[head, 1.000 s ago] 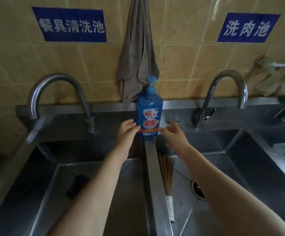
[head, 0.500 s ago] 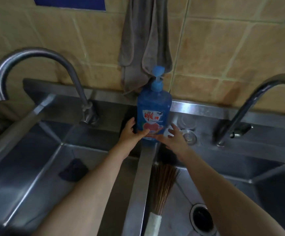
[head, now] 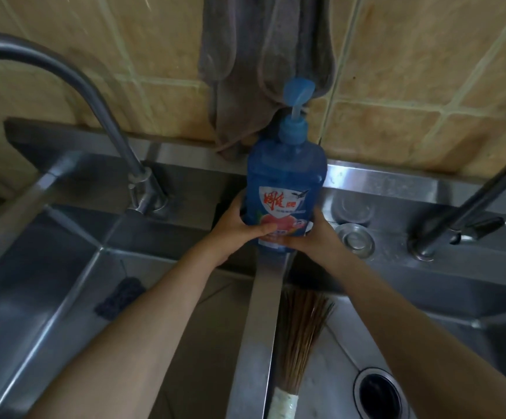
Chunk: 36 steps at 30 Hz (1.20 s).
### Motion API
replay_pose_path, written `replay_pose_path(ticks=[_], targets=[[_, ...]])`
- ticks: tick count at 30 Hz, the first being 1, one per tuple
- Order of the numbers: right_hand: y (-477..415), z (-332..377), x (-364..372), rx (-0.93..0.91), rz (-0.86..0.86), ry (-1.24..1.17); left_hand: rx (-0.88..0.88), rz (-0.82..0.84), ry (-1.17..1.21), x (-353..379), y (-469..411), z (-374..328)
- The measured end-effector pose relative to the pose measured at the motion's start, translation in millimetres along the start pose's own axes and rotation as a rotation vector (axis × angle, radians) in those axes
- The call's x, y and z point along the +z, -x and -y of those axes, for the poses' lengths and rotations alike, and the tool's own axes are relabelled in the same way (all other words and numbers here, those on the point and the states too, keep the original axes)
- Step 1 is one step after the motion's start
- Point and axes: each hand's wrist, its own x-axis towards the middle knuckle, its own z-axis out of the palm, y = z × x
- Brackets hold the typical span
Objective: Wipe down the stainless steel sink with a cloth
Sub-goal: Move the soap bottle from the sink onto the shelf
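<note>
Both hands have tightened since half a second ago: then they barely touched the blue soap bottle, now they wrap its lower half. The left hand grips from 9 o'clock, thumb across the label; the right hand clasps from 3 o'clock. The bottle is upright over the divider of the sink. The grey cloth hangs on the tiles at 12 o'clock, behind the pump.

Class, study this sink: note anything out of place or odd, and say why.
A bamboo brush lies in the right basin beside the divider, and a dark pad sits in the left basin; both may obstruct wiping. Nothing looks spilled or damaged.
</note>
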Motion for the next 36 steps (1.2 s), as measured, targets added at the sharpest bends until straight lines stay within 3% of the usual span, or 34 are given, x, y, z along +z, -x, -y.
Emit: replay_pose_path(ticks=[12, 17, 23, 29, 36], targets=[[20, -5, 6, -0.09, -0.119, -0.166, 0.058, 0.159, 0.055, 7, 7, -2], [38, 9, -5, -0.144, -0.141, -0.231, 0.032, 0.185, 0.058, 10, 21, -21], [69, 37, -9, -0.212, -0.141, -0.271, 0.119, 0.209, 0.062, 10, 60, -56], [120, 79, -6, -0.296, -0.103, -0.309, 0.228, 0.132, 0.038, 3, 123, -86], [179, 134, -3, -0.47, 0.124, -0.352, 0.189, -0.074, 0.004, -6, 225, -115]])
